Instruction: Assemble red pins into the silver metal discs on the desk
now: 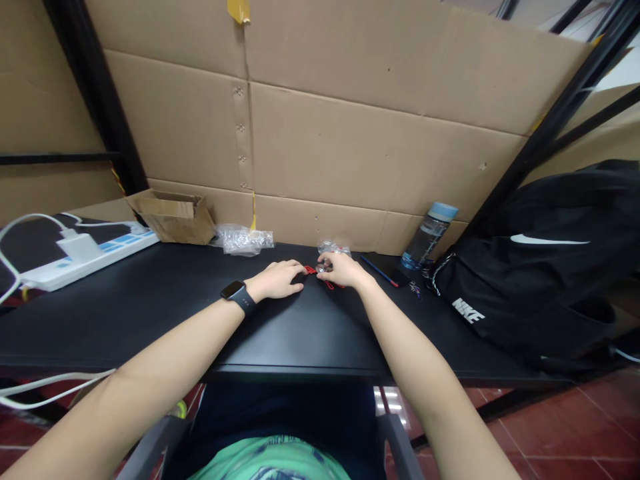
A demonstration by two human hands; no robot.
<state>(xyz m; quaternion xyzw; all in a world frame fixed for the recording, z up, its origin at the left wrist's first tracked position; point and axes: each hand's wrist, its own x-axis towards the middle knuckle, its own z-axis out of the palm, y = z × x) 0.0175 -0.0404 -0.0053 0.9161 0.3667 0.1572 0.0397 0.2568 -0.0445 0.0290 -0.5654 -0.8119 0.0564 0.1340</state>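
Observation:
My left hand point(280, 279), with a dark smartwatch on its wrist, lies low over the black table, fingers stretched out and thumb apart. Its fingertips reach the edge of a knotted red cord point(310, 270). Across from it, my right hand point(345, 269) has its fingers curled around a small clear, shiny object point(324, 267), which is too small to make out fully. More of the red cord shows below the right fingers. Right behind that hand sits a crinkled clear plastic bag point(334, 249).
Clear plastic wrapping point(243, 240) and an open cardboard box point(173, 217) stand back left, near a white power strip point(95, 260). To the right are a blue pencil point(379, 271), a small keychain-like item point(415, 289), a water bottle point(430, 237) and a black backpack point(540, 267). Cardboard walls the back.

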